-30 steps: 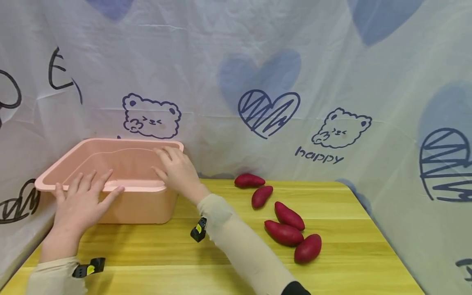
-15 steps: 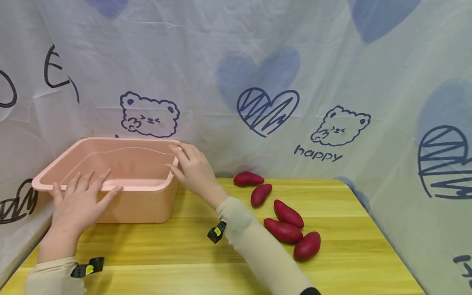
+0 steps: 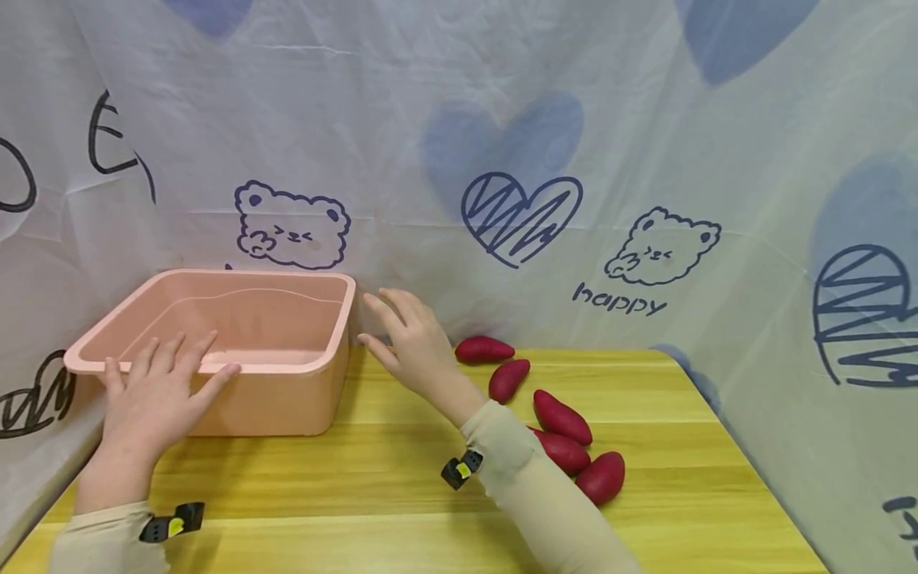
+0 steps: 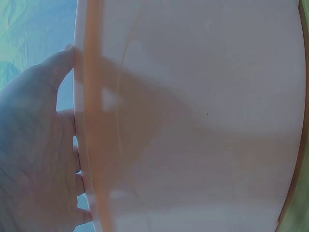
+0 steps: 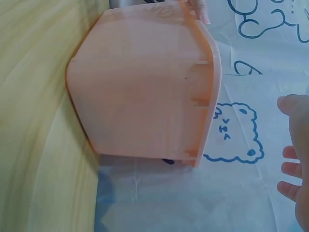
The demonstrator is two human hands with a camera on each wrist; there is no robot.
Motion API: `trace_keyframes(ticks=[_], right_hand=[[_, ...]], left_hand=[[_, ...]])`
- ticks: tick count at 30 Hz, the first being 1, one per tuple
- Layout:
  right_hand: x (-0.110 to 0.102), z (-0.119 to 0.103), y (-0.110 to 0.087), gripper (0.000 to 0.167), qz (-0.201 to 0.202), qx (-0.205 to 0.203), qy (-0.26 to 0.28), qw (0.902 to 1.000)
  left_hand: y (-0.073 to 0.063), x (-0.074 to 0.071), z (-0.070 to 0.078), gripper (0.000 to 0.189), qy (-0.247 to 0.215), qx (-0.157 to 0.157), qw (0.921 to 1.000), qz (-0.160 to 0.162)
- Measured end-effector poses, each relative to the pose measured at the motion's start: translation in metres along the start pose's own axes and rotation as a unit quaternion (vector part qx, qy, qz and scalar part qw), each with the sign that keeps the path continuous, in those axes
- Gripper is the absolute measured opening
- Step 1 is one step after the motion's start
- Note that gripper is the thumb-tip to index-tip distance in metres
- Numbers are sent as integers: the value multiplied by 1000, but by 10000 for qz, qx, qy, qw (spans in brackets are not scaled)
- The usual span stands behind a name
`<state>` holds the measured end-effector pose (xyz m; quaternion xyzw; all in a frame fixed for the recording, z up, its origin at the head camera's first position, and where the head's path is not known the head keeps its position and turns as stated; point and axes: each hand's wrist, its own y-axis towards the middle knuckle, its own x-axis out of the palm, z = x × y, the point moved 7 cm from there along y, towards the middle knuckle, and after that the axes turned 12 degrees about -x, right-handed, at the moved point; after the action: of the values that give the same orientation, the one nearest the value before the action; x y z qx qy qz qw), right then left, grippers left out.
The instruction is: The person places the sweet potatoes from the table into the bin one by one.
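pink basin [image 3: 276,402] by both hands [image 3: 154,399] [image 3: 417,351], left on rim, right apart

Head cam sits up high, looking forward and down across the table [image 3: 387,494]. Left wrist cam's super close, rolled sideways, mostly pink plastic bin [image 4: 207,145]. Right wrist one's rolled too, but farther back; it shares the bin and bear drawing [image 3: 292,227] with the head view.

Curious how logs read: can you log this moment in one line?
left hand: touching pink tub's rim | right hand: empty, beside tub | five red sweet potatoes: on table
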<state>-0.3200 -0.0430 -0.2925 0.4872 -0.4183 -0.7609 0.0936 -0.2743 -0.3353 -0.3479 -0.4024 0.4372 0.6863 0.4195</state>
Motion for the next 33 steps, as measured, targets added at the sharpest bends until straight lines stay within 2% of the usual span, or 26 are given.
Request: trace_keyframes(ticks=[5, 17, 25, 33], right_hand=[[-6, 0, -15, 50, -56, -153, -160, 9997], [-22, 4, -59, 56, -306, -62, -276, 9991], [-17, 8, -101, 61, -976, -13, -330, 9947], [-18, 10, -138, 64, -1416, 175, -240, 9895]], left_hand=[[-1, -2, -1, 74, -8, -5, 10000, 11], [-1, -3, 0, 73, -49, -10, 10000, 26], [-1, -2, 2, 73, -62, 0, 10000, 30], [-2, -2, 2, 73, -62, 15, 10000, 31]])
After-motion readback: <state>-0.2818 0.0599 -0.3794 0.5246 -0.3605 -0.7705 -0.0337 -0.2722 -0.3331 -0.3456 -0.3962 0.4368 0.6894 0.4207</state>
